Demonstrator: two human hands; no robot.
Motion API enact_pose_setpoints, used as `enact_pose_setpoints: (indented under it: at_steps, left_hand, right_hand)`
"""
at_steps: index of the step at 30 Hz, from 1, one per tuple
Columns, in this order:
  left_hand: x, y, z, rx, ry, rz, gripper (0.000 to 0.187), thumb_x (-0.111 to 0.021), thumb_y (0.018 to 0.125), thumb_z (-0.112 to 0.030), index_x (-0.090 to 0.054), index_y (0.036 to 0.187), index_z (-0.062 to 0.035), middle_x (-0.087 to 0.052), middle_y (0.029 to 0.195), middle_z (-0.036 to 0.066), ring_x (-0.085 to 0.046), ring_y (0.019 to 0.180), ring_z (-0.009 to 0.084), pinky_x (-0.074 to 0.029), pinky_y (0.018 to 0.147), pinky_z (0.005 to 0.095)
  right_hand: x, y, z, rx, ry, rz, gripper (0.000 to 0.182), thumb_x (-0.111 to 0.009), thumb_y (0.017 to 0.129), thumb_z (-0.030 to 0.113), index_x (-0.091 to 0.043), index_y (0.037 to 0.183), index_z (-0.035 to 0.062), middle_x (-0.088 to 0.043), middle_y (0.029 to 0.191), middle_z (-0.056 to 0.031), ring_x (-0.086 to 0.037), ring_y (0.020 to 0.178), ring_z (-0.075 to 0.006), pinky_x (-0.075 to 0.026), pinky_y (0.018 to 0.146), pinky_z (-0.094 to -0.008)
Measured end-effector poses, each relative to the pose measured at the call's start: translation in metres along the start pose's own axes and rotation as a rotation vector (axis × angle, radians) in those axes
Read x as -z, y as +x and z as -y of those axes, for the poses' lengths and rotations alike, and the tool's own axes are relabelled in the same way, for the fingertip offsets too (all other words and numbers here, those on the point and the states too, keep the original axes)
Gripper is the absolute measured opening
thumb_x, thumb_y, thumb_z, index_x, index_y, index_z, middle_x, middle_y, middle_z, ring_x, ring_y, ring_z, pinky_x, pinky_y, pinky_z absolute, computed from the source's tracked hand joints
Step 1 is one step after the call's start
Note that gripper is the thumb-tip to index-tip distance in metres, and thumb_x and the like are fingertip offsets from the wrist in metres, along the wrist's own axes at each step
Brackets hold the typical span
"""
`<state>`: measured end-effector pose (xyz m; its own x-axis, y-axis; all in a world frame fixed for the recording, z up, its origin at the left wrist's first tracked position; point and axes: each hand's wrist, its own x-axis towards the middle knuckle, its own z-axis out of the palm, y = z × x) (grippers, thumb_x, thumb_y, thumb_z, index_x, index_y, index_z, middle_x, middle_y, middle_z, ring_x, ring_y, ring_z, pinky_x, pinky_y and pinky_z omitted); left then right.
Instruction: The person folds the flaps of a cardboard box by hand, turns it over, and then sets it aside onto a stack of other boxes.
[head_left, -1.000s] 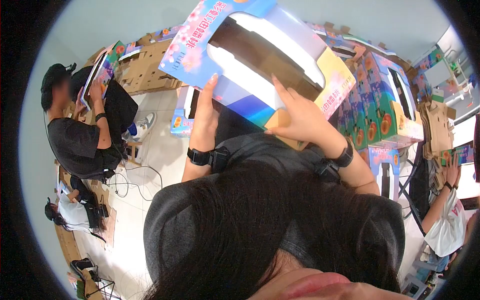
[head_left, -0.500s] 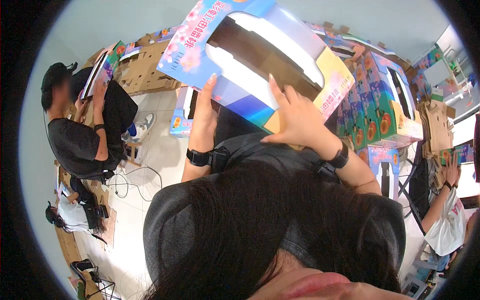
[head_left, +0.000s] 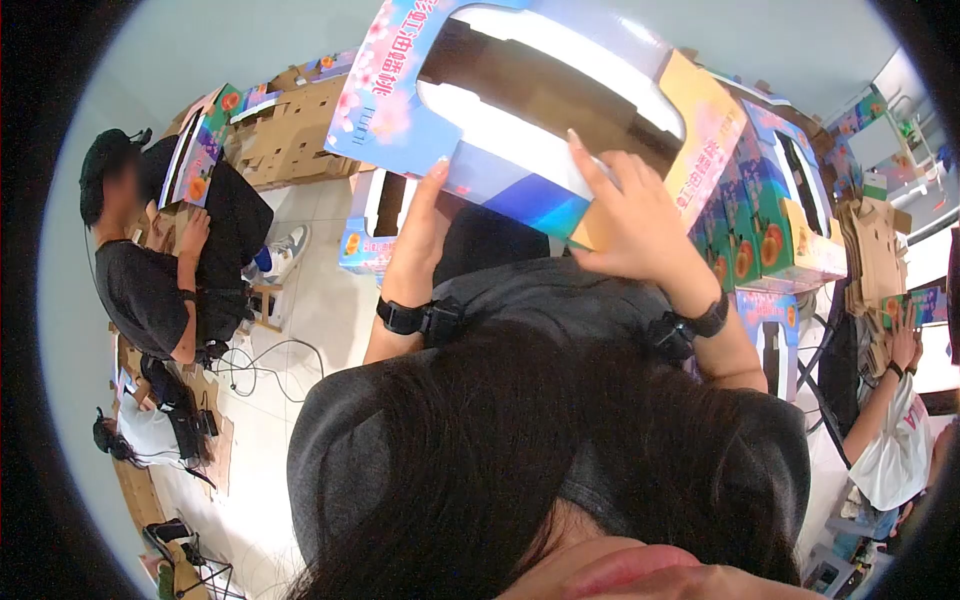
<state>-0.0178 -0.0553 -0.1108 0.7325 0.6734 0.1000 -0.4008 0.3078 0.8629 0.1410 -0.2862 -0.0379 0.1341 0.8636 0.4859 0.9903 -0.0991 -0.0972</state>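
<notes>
A printed blue, pink and yellow carton (head_left: 400, 135) with a large cut-out window is held up in front of me, tilted. My left hand (head_left: 415, 240) is at its lower left edge, thumb on the front side and the other fingers hidden behind. On the lower right side lies my right hand (head_left: 635, 220), its fingers spread over the carton's near wall and the window's edge. Brown cardboard shows inside through the window.
Stacked printed cartons (head_left: 770, 225) stand at the right, beside flat brown cardboard (head_left: 870, 255). At the left a seated person (head_left: 145, 290) holds another carton (head_left: 200, 150). Cables (head_left: 270, 365) lie on the floor. Another person's hands (head_left: 905, 340) are at far right.
The carton has shifted a little to the right, and both my hands have moved with it. The seated person at the left has turned their carton and moved a hand lower.
</notes>
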Motion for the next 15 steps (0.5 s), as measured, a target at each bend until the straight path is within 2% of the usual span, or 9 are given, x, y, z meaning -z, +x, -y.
enact_pose_setpoints:
  at_steps: [1, 4, 7, 10, 15]
  left_hand:
    - [-0.004, -0.004, -0.001, 0.024, 0.009, 0.039, 0.056, -0.065, 0.097, -0.031, -0.046, 0.143, -0.0035, -0.058, 0.134, 0.010, -0.059, 0.123, 0.0247, -0.047, 0.107, 0.0440]
    - [-0.019, -0.013, 0.004, 0.041, -0.007, 0.046, 0.050, -0.072, 0.095, -0.030, -0.055, 0.134, -0.0030, -0.063, 0.117, 0.005, -0.060, 0.111, 0.0183, -0.047, 0.099, 0.0345]
    - [-0.022, -0.015, 0.013, 0.087, 0.128, 0.056, 0.050, -0.067, 0.096, -0.031, -0.054, 0.135, -0.0029, -0.061, 0.130, 0.008, -0.057, 0.121, 0.0203, -0.041, 0.109, 0.0396]
    - [-0.024, -0.015, 0.014, 0.082, 0.056, 0.053, 0.050, -0.076, 0.092, -0.029, -0.054, 0.128, -0.0038, -0.063, 0.115, 0.007, -0.063, 0.104, 0.0201, -0.047, 0.098, 0.0342]
    - [-0.014, -0.008, 0.022, 0.112, 0.046, 0.050, 0.051, -0.077, 0.091, -0.029, -0.055, 0.130, -0.0046, -0.064, 0.117, 0.007, -0.063, 0.106, 0.0192, -0.047, 0.098, 0.0346]
  right_hand:
    - [0.005, -0.002, -0.004, 0.000, -0.024, 0.007, 0.121, -0.086, 0.056, 0.027, -0.030, 0.161, 0.0107, -0.053, 0.116, -0.0172, -0.055, 0.106, -0.0366, -0.048, 0.093, -0.0443]
    - [0.015, -0.011, -0.009, -0.029, -0.055, -0.002, 0.121, -0.085, 0.054, 0.025, -0.030, 0.161, 0.0118, -0.053, 0.117, -0.0166, -0.054, 0.105, -0.0350, -0.046, 0.092, -0.0436]
    - [0.011, -0.023, -0.013, -0.072, -0.080, -0.022, 0.120, -0.085, 0.055, 0.027, -0.031, 0.161, 0.0122, -0.053, 0.119, -0.0161, -0.053, 0.106, -0.0340, -0.043, 0.094, -0.0438]
    - [0.003, -0.028, -0.010, -0.104, -0.116, -0.080, 0.119, -0.087, 0.056, 0.031, -0.032, 0.161, 0.0123, -0.053, 0.120, -0.0156, -0.053, 0.106, -0.0332, -0.042, 0.095, -0.0440]
    - [-0.011, -0.029, -0.013, -0.101, -0.117, -0.155, 0.116, -0.088, 0.057, 0.038, -0.037, 0.159, 0.0125, -0.053, 0.120, -0.0149, -0.053, 0.105, -0.0329, -0.041, 0.093, -0.0439]
